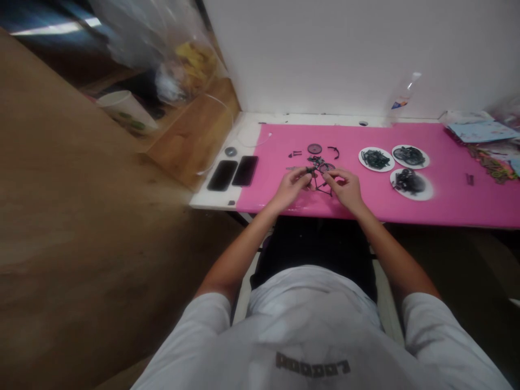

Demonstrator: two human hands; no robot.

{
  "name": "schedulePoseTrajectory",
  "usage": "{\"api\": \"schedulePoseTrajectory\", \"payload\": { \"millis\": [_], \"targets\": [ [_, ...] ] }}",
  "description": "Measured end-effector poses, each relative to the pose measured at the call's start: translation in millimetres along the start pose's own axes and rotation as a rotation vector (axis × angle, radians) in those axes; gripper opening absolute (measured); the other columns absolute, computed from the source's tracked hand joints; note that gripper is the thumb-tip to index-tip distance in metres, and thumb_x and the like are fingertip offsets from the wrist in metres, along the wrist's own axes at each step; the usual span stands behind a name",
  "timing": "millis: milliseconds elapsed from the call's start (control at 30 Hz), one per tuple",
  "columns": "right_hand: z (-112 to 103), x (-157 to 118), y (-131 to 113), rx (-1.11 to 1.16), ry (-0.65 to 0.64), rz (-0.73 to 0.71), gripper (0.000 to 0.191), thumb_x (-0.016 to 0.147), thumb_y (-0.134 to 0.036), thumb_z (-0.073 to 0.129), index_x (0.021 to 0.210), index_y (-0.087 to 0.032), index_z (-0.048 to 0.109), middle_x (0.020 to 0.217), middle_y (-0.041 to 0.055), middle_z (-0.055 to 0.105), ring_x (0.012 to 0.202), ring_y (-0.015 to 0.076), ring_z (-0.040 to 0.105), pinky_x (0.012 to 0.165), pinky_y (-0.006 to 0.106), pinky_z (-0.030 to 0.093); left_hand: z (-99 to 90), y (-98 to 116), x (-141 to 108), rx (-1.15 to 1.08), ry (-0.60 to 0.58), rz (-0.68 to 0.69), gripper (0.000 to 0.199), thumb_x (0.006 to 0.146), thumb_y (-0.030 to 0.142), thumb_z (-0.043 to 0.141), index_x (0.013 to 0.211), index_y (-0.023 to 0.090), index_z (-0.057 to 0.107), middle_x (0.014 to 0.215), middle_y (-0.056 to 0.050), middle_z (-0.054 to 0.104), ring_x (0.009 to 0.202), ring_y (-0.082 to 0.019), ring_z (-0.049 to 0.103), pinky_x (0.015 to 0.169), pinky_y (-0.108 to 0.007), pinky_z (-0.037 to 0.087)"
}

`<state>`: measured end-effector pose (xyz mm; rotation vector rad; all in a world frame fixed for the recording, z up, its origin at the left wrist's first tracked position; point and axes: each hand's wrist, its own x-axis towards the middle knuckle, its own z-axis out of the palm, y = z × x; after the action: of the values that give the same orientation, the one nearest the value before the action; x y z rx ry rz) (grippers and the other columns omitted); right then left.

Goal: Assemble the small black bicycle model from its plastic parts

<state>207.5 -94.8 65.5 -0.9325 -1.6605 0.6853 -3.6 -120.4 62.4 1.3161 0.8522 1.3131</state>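
Observation:
Between my two hands is a small black model bicycle frame [323, 188] made of thin bars, held just over the pink mat. My left hand [291, 188] is closed, its thumb and fingers pinching the frame's left side. On the other side, the fingers of my right hand [346, 189] pinch its upper right part; fingertips partly hide the grip. Just beyond lie a spoked ring [327, 167] and a clump of small dark parts [316, 160]. Farther back are a dark wheel [314, 148], a curved black piece [335, 152] and some short pieces [297, 154].
Three white plates [426, 190] of black parts stand on the pink mat [455, 208] to the right. Two phones [245, 170] lie at the left, near a round metal object [231, 152]. A clear bottle [402, 100] stands by the wall; bags [483, 131] crowd the far right.

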Motion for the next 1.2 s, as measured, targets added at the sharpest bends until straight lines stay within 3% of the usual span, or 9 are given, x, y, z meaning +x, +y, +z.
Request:
{"api": "schedulePoseTrajectory", "payload": {
  "millis": [167, 567, 800, 1033, 1200],
  "targets": [
    [0.2, -0.1, -0.9, -0.029, -0.004, 0.023, 0.038, 0.093, -0.063, 0.080, 0.093, -0.026, 0.087, 0.094, 0.0080, 0.080, 0.084, 0.0222, 0.070, 0.055, 0.029, 0.050, -2.8, -3.6, 1.6, 0.008, 0.019, -0.001, 0.041, 0.104, 0.049, 0.072, 0.125, 0.014, 0.076, 0.119, -0.015, 0.081, 0.075, -0.014, 0.076, 0.071, -0.025, 0.057],
    [2.5, -1.6, -2.2, -0.011, 0.018, 0.016, 0.038, 0.092, -0.064, 0.080, 0.094, -0.026, 0.088, 0.095, 0.0078, 0.080, 0.083, 0.0213, 0.070, 0.058, 0.030, 0.051, -6.1, -5.5, 3.5, 0.061, 0.030, 0.022, 0.030, 0.104, 0.035, 0.068, 0.124, 0.015, 0.080, 0.097, -0.007, 0.080, 0.067, -0.011, 0.071, 0.067, -0.024, 0.054],
    [2.3, -2.6, -7.0, -0.029, 0.015, 0.017, 0.040, 0.093, -0.066, 0.079, 0.094, -0.027, 0.087, 0.097, 0.0078, 0.080, 0.084, 0.0217, 0.071, 0.060, 0.032, 0.055, -7.3, -2.7, 2.4, 0.093, 0.019, -0.028, 0.033, 0.104, 0.042, 0.066, 0.116, 0.015, 0.082, 0.097, -0.009, 0.082, 0.071, -0.013, 0.075, 0.070, -0.025, 0.056],
    [1.4, -2.7, -7.5, -0.029, 0.026, -0.027, 0.041, 0.094, -0.067, 0.078, 0.095, -0.026, 0.086, 0.096, 0.0078, 0.079, 0.083, 0.0207, 0.071, 0.061, 0.032, 0.056, -7.1, 0.1, 2.0, 0.067, 0.035, -0.042, 0.035, 0.098, 0.040, 0.075, 0.122, 0.016, 0.082, 0.098, -0.008, 0.083, 0.079, -0.017, 0.079, 0.079, -0.029, 0.061],
    [1.7, -2.4, -7.5, -0.011, 0.024, -0.026, 0.041, 0.093, -0.067, 0.080, 0.093, -0.026, 0.087, 0.095, 0.0077, 0.079, 0.082, 0.0207, 0.071, 0.060, 0.032, 0.055, -7.8, 4.7, -0.1, 0.064, 0.019, -0.059, 0.030, 0.098, 0.040, 0.072, 0.109, 0.014, 0.083, 0.097, -0.009, 0.082, 0.075, -0.016, 0.078, 0.076, -0.028, 0.060]
  ]
}}
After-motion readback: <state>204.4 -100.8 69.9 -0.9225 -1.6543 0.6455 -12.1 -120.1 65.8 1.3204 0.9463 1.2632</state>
